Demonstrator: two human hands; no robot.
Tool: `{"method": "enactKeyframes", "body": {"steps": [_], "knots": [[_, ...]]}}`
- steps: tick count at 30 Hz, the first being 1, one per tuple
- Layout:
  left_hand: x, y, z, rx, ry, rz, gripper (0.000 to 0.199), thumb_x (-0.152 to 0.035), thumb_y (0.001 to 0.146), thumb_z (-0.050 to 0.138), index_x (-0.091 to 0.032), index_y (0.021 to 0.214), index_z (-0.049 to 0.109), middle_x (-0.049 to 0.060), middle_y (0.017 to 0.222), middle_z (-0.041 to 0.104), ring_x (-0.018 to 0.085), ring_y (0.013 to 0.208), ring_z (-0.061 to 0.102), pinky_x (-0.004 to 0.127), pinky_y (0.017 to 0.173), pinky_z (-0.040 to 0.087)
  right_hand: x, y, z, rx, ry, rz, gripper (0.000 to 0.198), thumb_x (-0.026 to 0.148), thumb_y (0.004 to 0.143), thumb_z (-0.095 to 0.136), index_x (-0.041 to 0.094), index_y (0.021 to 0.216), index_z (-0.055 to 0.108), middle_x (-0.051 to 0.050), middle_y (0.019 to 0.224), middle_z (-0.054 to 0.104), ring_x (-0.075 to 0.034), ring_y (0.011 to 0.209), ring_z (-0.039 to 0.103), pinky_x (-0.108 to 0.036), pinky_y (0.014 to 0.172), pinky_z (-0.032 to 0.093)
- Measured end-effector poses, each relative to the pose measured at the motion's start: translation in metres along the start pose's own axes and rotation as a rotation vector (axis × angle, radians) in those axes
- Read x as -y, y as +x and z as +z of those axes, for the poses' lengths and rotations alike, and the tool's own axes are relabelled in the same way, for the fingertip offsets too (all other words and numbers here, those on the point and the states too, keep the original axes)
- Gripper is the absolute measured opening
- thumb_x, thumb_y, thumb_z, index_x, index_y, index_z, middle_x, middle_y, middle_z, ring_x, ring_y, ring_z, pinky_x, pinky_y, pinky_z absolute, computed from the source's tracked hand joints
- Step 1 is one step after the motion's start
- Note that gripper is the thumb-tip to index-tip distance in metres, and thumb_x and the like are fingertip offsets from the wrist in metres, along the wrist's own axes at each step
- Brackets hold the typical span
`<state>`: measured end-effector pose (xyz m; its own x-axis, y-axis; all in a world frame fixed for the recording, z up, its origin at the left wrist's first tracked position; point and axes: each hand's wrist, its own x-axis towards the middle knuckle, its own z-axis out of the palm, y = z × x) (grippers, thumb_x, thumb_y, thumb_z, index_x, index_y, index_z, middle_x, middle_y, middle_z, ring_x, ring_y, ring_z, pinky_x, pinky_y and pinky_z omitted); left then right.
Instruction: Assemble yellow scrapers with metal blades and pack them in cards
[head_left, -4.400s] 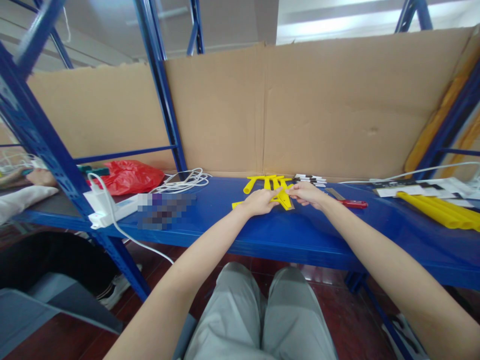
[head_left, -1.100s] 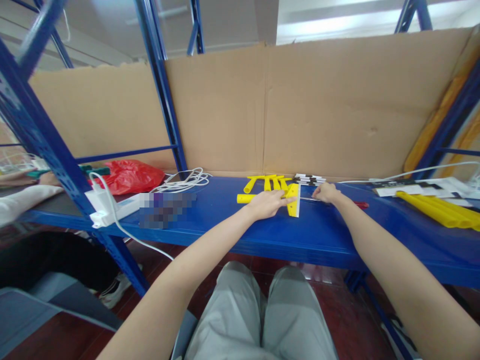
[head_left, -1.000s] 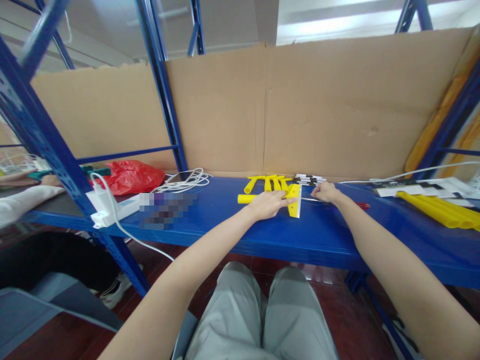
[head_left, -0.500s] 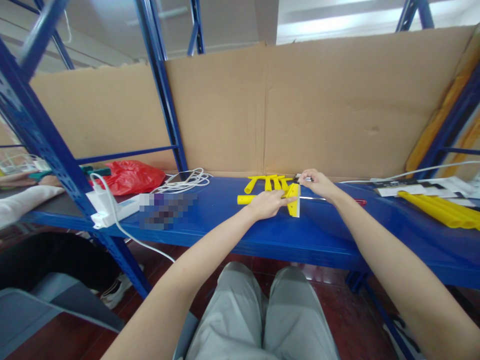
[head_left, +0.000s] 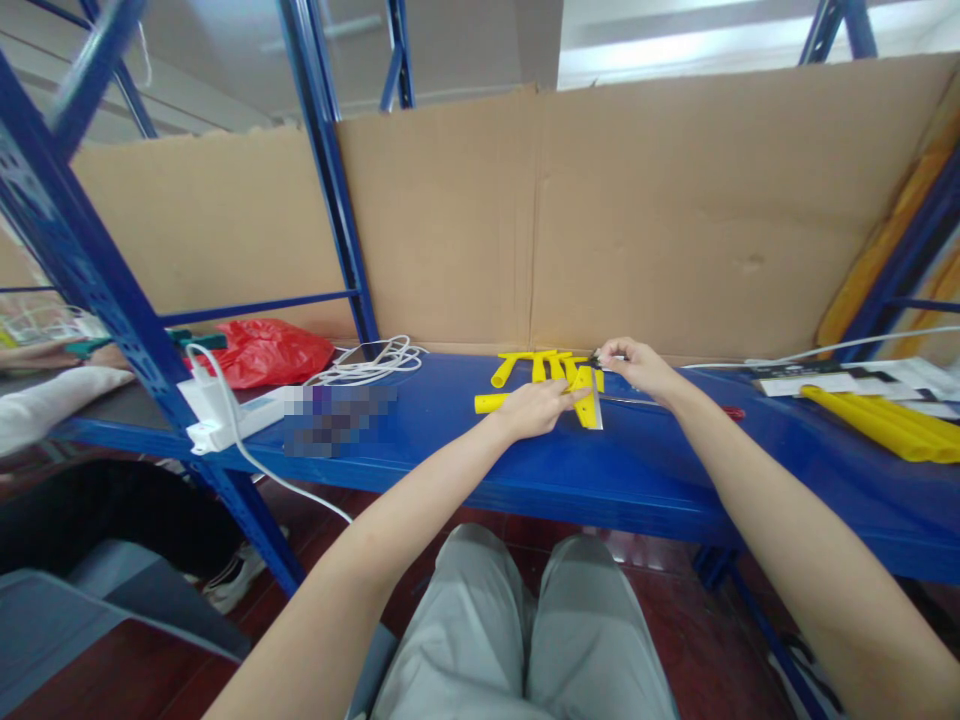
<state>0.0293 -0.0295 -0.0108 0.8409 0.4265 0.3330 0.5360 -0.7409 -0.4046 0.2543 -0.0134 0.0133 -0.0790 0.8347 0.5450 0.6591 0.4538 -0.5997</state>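
Observation:
My left hand point(head_left: 536, 408) is closed around a yellow scraper point(head_left: 587, 400). Its tube-like handle sticks out left of my fingers, and a thin pale blade lines its right edge. Just beyond the scraper's far corner, my right hand point(head_left: 634, 362) has thumb and fingers pinched together by a small dark piece point(head_left: 596, 358), too small to make out. A screwdriver with a red handle point(head_left: 733, 412) lies on the blue shelf, its metal shaft reaching toward the scraper. Behind my left hand several yellow T-shaped handle parts point(head_left: 534, 362) lie in a row.
On the right, several yellow tubes point(head_left: 885, 425) rest by black-and-white sheets point(head_left: 847, 380). Leftward are a white cable point(head_left: 382, 360), a red plastic bag point(head_left: 270, 352) and a power strip point(head_left: 240, 415). A cardboard panel point(head_left: 637, 220) stands behind. Another person's sleeve point(head_left: 60, 400) shows at far left.
The scraper head has turned slightly in my left hand, its blade now slanting more. My right hand has shifted a little at the far corner, and the dark piece shows more clearly.

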Motion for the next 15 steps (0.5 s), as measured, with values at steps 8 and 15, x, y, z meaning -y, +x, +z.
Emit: {"method": "enactKeyframes", "body": {"steps": [8, 15], "knots": [[-0.0009, 0.0001, -0.0024, -0.005, -0.026, -0.009, 0.045, -0.022, 0.099, 0.035, -0.020, 0.143, 0.043, 0.014, 0.115, 0.060, 0.023, 0.105, 0.061, 0.031, 0.080, 0.053, 0.0019, -0.0024, 0.0023, 0.062, -0.016, 0.007, 0.013, 0.032, 0.079, 0.056, 0.020, 0.076, 0.058, -0.006, 0.089, 0.065, -0.019, 0.086, 0.059, -0.033, 0.086, 0.047], [-0.0008, -0.0004, -0.0031, -0.001, -0.004, 0.024, 0.046, -0.017, 0.098, 0.034, -0.020, 0.142, 0.045, 0.013, 0.113, 0.060, 0.023, 0.104, 0.061, 0.031, 0.080, 0.052, 0.0040, -0.0010, 0.0050, 0.152, -0.205, -0.182, 0.013, 0.028, 0.077, 0.056, 0.021, 0.067, 0.059, -0.006, 0.088, 0.063, -0.022, 0.096, 0.057, -0.038, 0.094, 0.042]]}}
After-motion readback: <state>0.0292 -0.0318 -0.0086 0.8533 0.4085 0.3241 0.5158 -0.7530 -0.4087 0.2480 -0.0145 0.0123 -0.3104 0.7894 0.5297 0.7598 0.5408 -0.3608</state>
